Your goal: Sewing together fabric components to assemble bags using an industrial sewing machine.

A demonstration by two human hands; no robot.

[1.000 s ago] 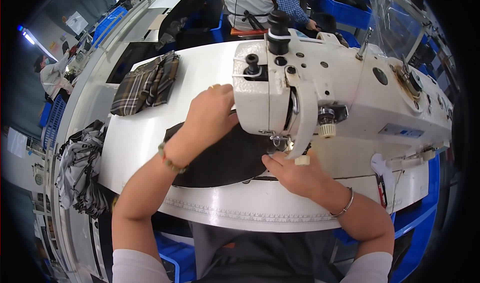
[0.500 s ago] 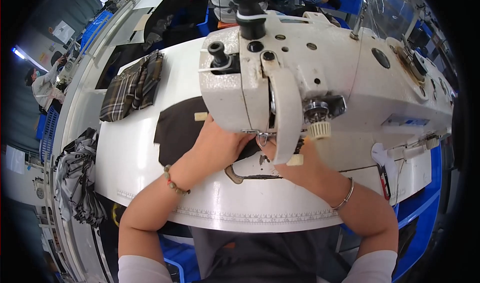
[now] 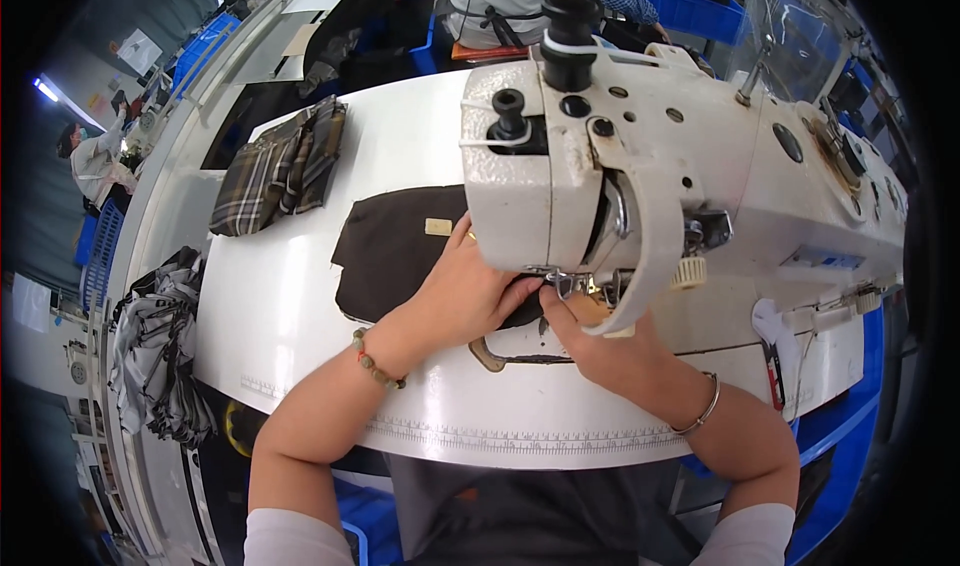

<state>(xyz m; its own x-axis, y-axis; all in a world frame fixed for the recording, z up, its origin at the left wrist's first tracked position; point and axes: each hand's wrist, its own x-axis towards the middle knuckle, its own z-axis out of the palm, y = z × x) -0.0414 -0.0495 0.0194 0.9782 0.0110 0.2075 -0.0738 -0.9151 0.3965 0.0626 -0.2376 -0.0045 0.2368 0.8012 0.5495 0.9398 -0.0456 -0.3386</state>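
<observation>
A dark brown fabric piece [image 3: 390, 256] lies on the white sewing table, its right end under the head of a white sewing machine [image 3: 640, 136]. A small beige label [image 3: 438, 227] sits on the fabric. My left hand [image 3: 468, 284] rests on the piece, thumb and fingers closed on its edge just left of the presser foot [image 3: 562, 284]. Close beside it, my right hand [image 3: 605, 346] pinches the edge near the needle area. Some of its fingers are hidden behind the machine's white curved lever.
Folded plaid fabric [image 3: 275, 171] lies at the table's far left. Grey and white cloth [image 3: 160, 351] hangs in a bunch left of the table. Red-handled snips [image 3: 773, 371] lie at the right. A printed ruler [image 3: 520, 438] runs along the front edge. Another person [image 3: 495, 6] sits beyond.
The whole view has shifted, so the machine and fabric appear farther right. My hands stay at the presser foot, and my right fingertips now show more clearly beside my left thumb.
</observation>
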